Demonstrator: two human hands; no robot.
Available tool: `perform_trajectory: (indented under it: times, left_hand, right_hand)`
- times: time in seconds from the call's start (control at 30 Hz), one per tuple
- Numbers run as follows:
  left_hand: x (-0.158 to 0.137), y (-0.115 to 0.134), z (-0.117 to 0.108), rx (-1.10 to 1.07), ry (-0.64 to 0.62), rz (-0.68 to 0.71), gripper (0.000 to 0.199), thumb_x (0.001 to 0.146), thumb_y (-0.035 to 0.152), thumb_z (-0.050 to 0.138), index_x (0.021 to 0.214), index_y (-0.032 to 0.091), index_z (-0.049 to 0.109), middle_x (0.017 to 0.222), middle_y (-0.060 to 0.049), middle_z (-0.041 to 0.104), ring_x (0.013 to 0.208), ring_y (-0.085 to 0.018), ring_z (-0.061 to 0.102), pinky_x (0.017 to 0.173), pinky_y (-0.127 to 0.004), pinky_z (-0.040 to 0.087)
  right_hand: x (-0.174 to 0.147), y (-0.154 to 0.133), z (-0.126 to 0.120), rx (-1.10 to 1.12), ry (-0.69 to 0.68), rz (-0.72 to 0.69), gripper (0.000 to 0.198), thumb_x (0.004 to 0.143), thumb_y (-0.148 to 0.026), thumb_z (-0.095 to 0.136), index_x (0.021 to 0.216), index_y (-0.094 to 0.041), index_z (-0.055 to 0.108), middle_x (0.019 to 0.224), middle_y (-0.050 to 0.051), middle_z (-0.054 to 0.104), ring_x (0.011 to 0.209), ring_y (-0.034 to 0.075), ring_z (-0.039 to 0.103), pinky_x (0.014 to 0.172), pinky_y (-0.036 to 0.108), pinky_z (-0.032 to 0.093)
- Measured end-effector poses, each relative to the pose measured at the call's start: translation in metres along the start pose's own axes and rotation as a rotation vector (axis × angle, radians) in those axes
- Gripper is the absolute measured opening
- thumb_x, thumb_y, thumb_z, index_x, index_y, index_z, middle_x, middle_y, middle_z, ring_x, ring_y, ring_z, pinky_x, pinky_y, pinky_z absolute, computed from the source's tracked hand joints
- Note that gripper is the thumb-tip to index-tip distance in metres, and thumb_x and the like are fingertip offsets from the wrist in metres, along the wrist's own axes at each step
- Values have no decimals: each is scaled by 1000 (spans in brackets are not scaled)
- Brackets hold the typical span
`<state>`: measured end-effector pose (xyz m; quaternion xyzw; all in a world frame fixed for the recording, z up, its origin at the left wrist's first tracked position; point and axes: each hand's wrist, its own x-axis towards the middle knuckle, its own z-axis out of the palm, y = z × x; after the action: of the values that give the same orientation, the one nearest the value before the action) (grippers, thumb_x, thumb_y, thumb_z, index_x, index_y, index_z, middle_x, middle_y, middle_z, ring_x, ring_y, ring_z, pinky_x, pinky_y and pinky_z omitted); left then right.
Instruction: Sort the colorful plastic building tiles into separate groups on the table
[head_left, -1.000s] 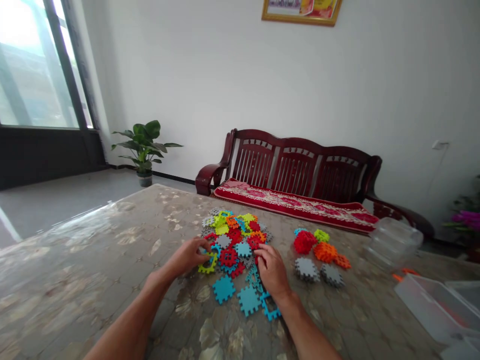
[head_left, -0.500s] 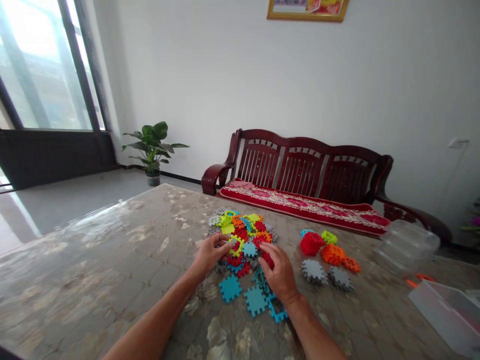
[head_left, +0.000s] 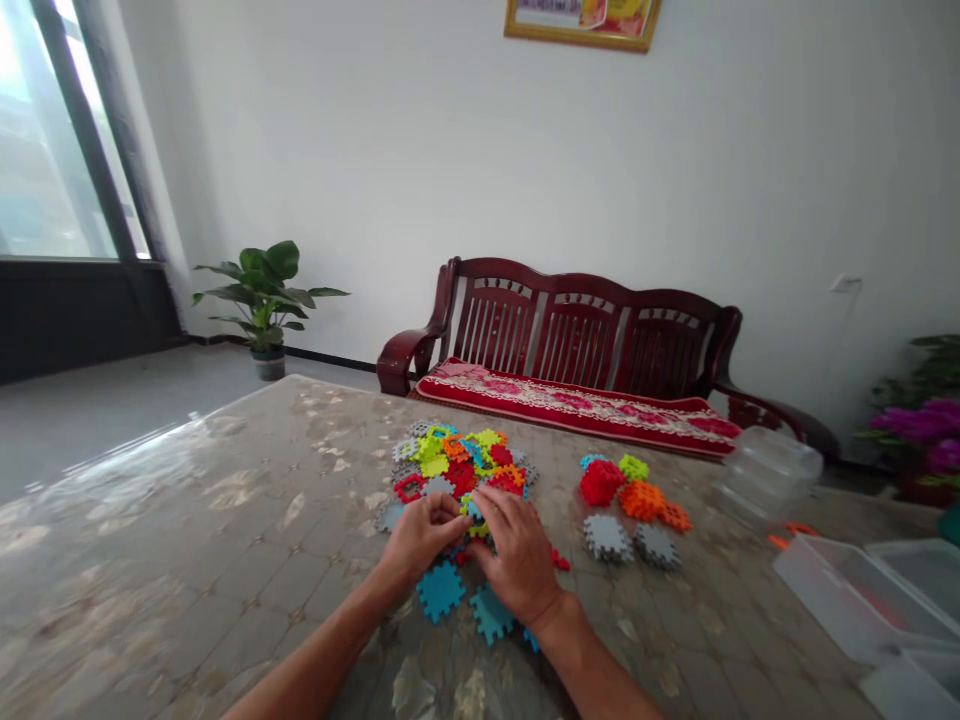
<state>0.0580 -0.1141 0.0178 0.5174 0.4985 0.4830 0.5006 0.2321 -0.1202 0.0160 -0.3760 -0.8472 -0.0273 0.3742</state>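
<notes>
My left hand (head_left: 421, 538) and my right hand (head_left: 516, 552) meet over a pile of notched plastic building tiles. Pinched in my left fingers is a yellow-green tile (head_left: 475, 528), partly hidden by the hands. A small light blue patch shows against it. My right fingers curl over the same tile from the right side. Below the hands lie a blue square tile (head_left: 440, 591) and a teal square tile (head_left: 491, 613), the latter partly under my right wrist. Grey, red, orange and lime tiles (head_left: 435, 466) make up the pile behind.
To the right sit sorted clusters: red tiles (head_left: 601, 484), orange tiles (head_left: 642, 500) and grey tiles (head_left: 607, 538). Clear plastic boxes (head_left: 832, 598) stand at the table's right, with another clear container (head_left: 769, 478) behind. A wooden bench (head_left: 577, 330) is beyond the table (head_left: 247, 560).
My right hand has moved left and closed in on the yellow-green tile beside my left hand. The view has swung a little to the right.
</notes>
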Motion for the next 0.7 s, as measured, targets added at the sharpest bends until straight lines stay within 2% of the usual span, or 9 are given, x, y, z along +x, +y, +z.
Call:
perform_trajectory:
  times: [0.2,0.27,0.3,0.37,0.43,0.47,0.53,0.63,0.7]
  left_hand:
    - [-2,6,4,46,-58,8,43,60,57,74,68,19,55,47,4,59,43,-11,53,44,-20,37]
    - [1,8,-6,83,4,81,44,68,63,65,68,19,58,53,1,63,49,-13,57,48,-23,42]
    - [3,9,-14,101,90,141,46,74,65,58,69,19,60,59,-1,66,53,-15,61,52,-24,46]
    - [8,8,-37,208,334,245,45,79,62,51,77,19,65,71,-3,71,67,-18,65,64,-27,50]
    - [14,5,-64,366,544,267,41,82,57,48,85,21,68,80,-3,74,80,-20,67,76,-29,50]
    - [17,2,-77,430,638,242,40,84,54,46,90,22,69,86,-3,75,85,-20,67,79,-29,50]
    - [22,-3,-98,569,767,121,39,87,49,42,100,25,70,98,-3,75,88,-22,67,75,-30,49]
    - [28,-10,-114,710,783,-85,41,87,46,43,108,25,71,97,-6,75,81,-24,66,64,-30,45]
    - [30,-13,-116,737,738,-123,41,86,45,45,112,25,71,96,-6,74,82,-25,66,62,-29,45]
  right_hand:
    - [8,-7,-13,7,-41,102,66,75,-8,68,137,-25,53,122,7,63,115,24,57,103,40,48]
    - [16,1,-26,41,-25,186,65,73,-12,70,135,-24,56,121,7,64,114,25,58,102,40,48]
    - [21,10,-35,58,-4,244,64,72,-14,71,134,-24,57,121,7,64,114,25,58,102,40,48]
    - [31,42,-57,93,56,372,61,71,-21,71,131,-23,59,122,8,64,115,25,59,104,42,46]
    - [38,90,-83,144,108,481,59,71,-26,71,129,-21,60,124,8,65,114,25,60,104,43,46]
    - [39,118,-96,168,132,530,59,71,-29,70,129,-21,60,127,9,64,115,25,61,104,42,46]
    - [37,174,-120,174,157,628,63,69,-31,71,129,-18,58,130,12,63,117,26,61,104,43,45]
    - [23,244,-143,24,35,794,60,74,-30,67,130,-12,56,128,15,64,116,25,63,99,38,48]
    - [12,273,-149,-33,-6,825,57,70,-24,68,125,-11,60,126,17,65,113,26,64,97,37,49]
